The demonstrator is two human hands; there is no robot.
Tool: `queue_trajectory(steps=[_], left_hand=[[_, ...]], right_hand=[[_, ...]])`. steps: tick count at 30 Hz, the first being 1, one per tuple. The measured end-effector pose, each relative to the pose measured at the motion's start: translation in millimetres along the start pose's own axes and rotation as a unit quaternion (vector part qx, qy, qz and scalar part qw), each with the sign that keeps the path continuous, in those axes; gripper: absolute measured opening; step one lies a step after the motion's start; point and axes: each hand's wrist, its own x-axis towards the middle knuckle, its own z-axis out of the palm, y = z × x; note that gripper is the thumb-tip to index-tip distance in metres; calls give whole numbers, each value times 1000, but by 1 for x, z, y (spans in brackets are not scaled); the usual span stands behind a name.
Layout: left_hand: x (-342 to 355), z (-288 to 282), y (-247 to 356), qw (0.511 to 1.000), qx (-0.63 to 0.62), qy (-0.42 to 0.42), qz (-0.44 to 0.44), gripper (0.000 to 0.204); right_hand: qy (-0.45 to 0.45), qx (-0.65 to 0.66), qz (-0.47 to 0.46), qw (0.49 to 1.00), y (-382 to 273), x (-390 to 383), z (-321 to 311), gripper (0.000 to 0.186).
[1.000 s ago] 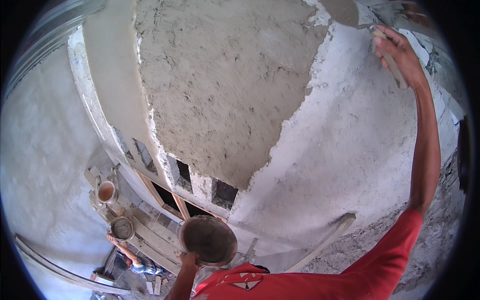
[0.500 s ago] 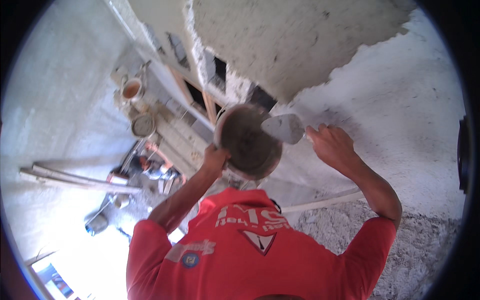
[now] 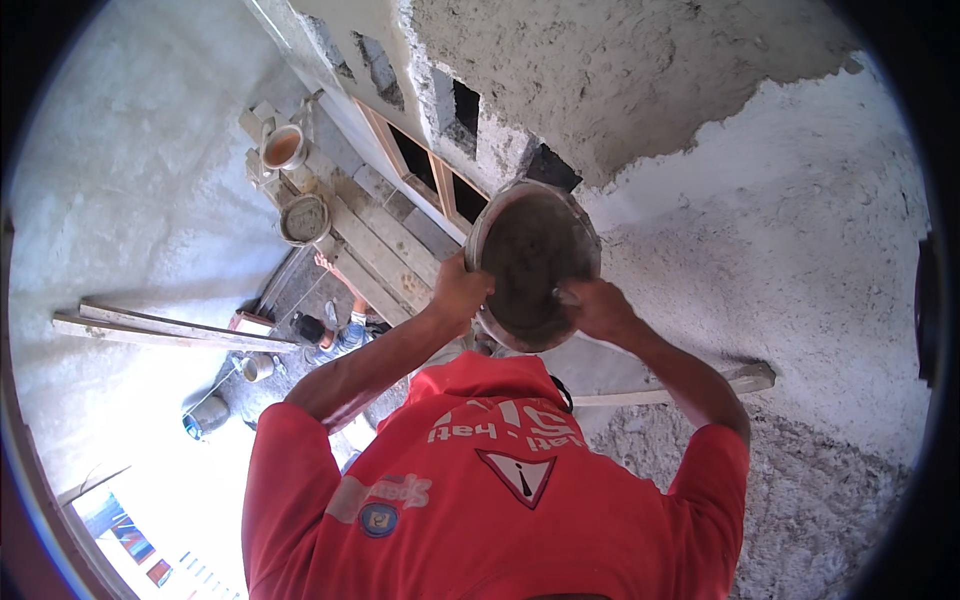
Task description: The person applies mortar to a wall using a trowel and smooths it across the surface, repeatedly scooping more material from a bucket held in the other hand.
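Both hands are taken up with the round grey mortar-filled pan (image 3: 532, 262): the left hand (image 3: 457, 292) grips its near rim, the right hand (image 3: 598, 308) lies against its inner edge. Just beyond the pan, the rough grey plastered wall (image 3: 640, 80) closes off the way forward. To the right of the right hand the white unplastered wall (image 3: 790, 260) leaves open room. Well below the left hand stand stacked wooden planks (image 3: 380, 250), two round buckets (image 3: 303, 219), and a person (image 3: 340, 330).

hands: 2 – left hand (image 3: 458, 292), right hand (image 3: 598, 308) | mortar pan (image 3: 533, 262): 1 | buckets on planks: 2 – (image 3: 285, 146), (image 3: 304, 219) | long timber battens (image 3: 170, 332): 2 | person below (image 3: 340, 325): 1
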Motion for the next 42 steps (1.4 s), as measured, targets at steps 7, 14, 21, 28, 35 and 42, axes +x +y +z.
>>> queue_trajectory(steps=[7, 14, 21, 28, 35, 42], left_hand=[[-2, -22, -15, 998, -41, 13, -42, 27], [2, -21, -24, 999, -33, 25, -32, 24], [28, -30, -64, 995, -94, 9, 15, 28], [23, -31, -47, 994, -85, 58, -44, 37], [49, -48, -106, 989, -91, 106, -52, 46], [56, -65, -156, 980, -138, 136, -51, 43]], right_hand=[[48, 14, 6, 999, 12, -33, 14, 41], [84, 25, 5, 996, 18, -33, 13, 40], [83, 19, -13, 996, -11, -37, -96, 39], [202, -80, -36, 975, -104, -88, -293, 39], [318, -113, -255, 906, -182, -167, -421, 47], [325, 108, -127, 931, -145, -173, -496, 56]])
